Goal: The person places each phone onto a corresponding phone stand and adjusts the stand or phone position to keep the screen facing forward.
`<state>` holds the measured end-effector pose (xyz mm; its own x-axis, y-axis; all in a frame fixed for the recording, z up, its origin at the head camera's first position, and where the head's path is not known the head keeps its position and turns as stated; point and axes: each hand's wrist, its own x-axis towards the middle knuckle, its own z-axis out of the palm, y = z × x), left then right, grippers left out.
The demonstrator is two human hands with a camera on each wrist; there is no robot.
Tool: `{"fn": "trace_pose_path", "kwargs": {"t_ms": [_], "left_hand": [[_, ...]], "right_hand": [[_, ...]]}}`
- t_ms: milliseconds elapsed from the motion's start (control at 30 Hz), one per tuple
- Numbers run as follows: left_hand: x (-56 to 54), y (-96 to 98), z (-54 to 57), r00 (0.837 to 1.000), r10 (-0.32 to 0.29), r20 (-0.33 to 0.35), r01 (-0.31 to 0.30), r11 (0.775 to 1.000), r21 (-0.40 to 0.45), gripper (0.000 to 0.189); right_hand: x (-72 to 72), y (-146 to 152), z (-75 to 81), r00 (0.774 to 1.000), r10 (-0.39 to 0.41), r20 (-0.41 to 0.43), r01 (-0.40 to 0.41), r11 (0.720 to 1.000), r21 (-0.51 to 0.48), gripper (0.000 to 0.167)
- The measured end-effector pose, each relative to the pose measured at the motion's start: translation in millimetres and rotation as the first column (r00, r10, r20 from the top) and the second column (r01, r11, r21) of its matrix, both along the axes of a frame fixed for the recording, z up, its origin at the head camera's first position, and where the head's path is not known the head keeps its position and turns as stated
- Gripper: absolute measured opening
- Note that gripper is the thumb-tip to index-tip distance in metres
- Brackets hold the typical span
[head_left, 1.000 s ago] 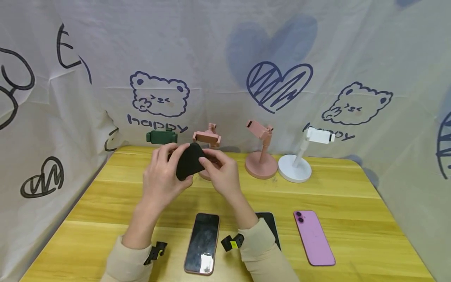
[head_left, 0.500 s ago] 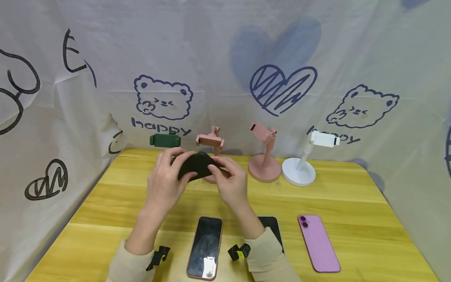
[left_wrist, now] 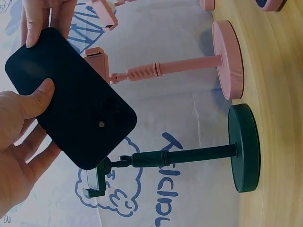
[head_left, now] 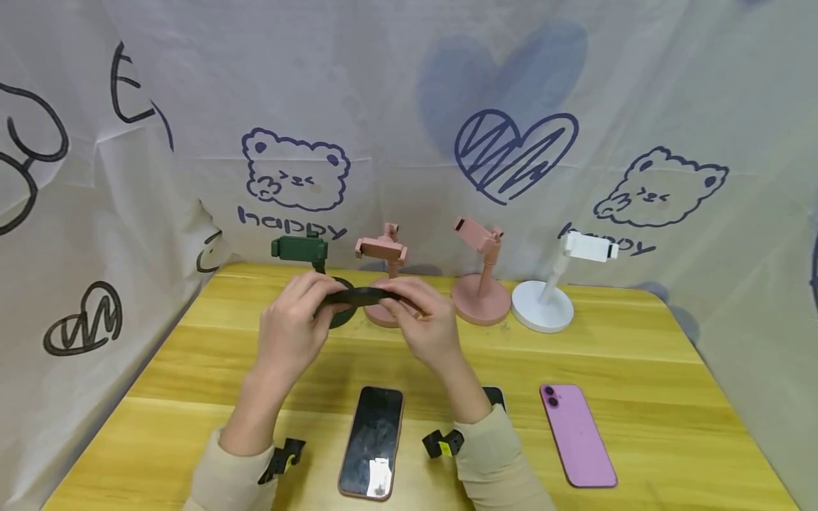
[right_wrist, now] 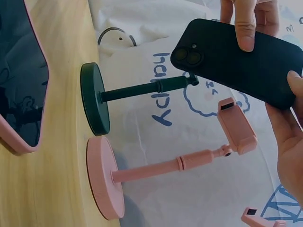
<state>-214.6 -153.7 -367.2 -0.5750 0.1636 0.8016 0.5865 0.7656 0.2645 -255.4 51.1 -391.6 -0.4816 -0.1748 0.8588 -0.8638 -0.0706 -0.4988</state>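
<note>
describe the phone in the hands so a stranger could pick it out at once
Start at the wooden table and look toward its row of stands. In front, the left hand and right hand hold a black phone. Unlike the phones lying on the table, it is held in mid-air.

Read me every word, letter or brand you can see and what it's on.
"happy": on the cloth backdrop, under the left bear drawing.
"happy": under the right bear drawing, partly hidden by the white stand.
"E": large letter, cloth backdrop's left side.
No readable brand on the held black phone or the lilac phone.
</note>
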Motion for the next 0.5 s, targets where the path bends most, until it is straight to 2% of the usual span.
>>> {"fn": "trace_pose_path", "kwargs": {"t_ms": [133, 267, 400, 500], "left_hand": [[-1.1, -0.2, 0.6, 0.999, -0.004, -0.045, 0.005, 1.0, 0.014, 0.014], [-2.1, -0.3, 2.3, 0.994, -0.016, -0.106, 0.018, 1.0, 0.024, 0.012], [-1.3, -0.3, 3.5, 0.986, -0.033, -0.164, 0.035, 0.999, 0.005, 0.011], [-0.8, 0.2, 3.3, 0.977, -0.052, -0.206, 0.051, 0.999, -0.009, 0.013]], "right_hand": [[1.8, 1, 2.2, 0.999, 0.045, 0.03, -0.045, 0.999, -0.004, 0.023], [4.9, 5, 4.5, 0.984, 0.116, 0.137, -0.113, 0.993, -0.031, 0.023], [7.9, 8, 7.2, 0.951, 0.093, 0.294, -0.084, 0.996, -0.043, 0.027], [10.7, 10, 10.1, 0.906, 0.041, 0.42, -0.039, 0.999, -0.014, 0.028]]}}
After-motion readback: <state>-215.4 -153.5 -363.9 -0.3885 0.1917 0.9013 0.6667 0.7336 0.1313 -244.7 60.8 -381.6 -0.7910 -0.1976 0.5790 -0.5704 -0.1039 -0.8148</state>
